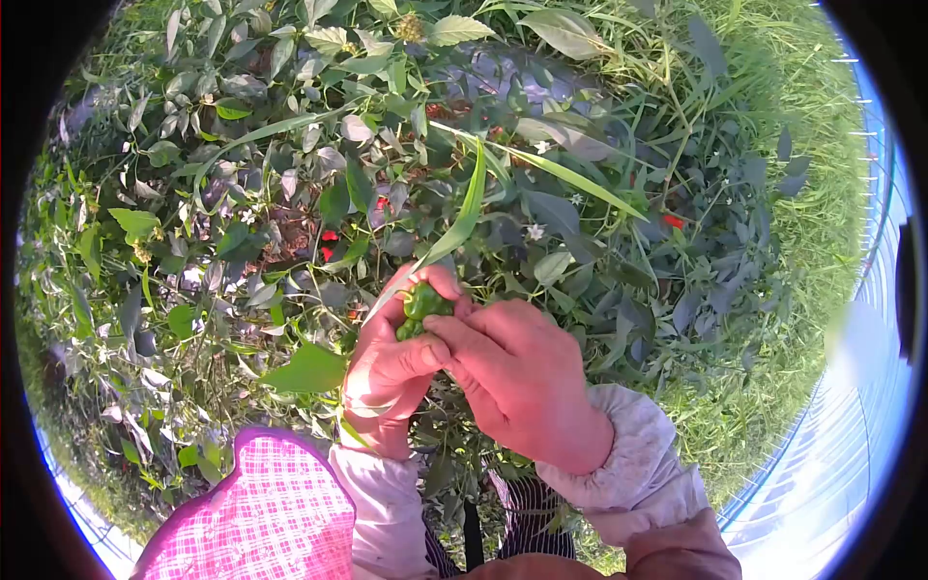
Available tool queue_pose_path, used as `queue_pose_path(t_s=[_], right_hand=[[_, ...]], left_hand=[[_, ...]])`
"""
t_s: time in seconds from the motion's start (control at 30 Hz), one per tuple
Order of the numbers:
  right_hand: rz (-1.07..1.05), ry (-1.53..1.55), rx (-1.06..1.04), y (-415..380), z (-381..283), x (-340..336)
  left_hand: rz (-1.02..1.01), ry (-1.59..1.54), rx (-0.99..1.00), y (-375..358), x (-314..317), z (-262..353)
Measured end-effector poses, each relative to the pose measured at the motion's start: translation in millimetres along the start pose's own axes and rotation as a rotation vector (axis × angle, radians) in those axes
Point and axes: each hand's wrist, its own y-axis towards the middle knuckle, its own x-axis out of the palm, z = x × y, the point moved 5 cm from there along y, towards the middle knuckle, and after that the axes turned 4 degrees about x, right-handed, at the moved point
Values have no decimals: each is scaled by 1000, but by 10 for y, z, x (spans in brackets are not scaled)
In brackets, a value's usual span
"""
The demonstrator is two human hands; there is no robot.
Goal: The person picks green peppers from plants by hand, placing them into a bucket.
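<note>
Green peppers (423,302), small and wrinkled, sit between my two hands near the middle of the view. My left hand (387,362) is curled around them from the left, with its fingers behind and its thumb in front. From the right, my right hand (522,372) pinches at the lower pepper with thumb and forefinger, the fingertips close to my left thumb. Leafy stems surround both hands, and a long blade of grass (462,217) rises just above them.
Dense pepper plants (222,184) with white flowers fill the ground ahead. A red pepper (673,221) shows at the right, more red ones (330,237) at the left. Tall grass (812,116) borders the right side. Pink checked cloth (261,512) lies at the lower left.
</note>
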Motion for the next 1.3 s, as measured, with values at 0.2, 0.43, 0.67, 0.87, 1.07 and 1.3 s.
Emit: queue_pose_path(t_s=[0.2, 0.43, 0.67, 0.87, 1.07, 1.3], right_hand=[[44, 177, 118, 293, 674, -149], [-533, -922, -45, -530, 2192, -271], [-622, -1040, -27, -575, 2176, -1338], [-623, -980, 72, -683, 2256, -1087], [-597, -868, 48, -763, 2189, -1102], [-424, -548, -28, -841, 2204, -1219]], left_hand=[[129, -215, 84, -32, -151, 76], [117, -283, 75, -58, -292, 64], [122, -316, 18, -94, -276, 27], [132, -246, 18, -126, -299, -31], [141, -165, 8, -111, -281, -91], [154, -165, -50, -102, -195, -124]])
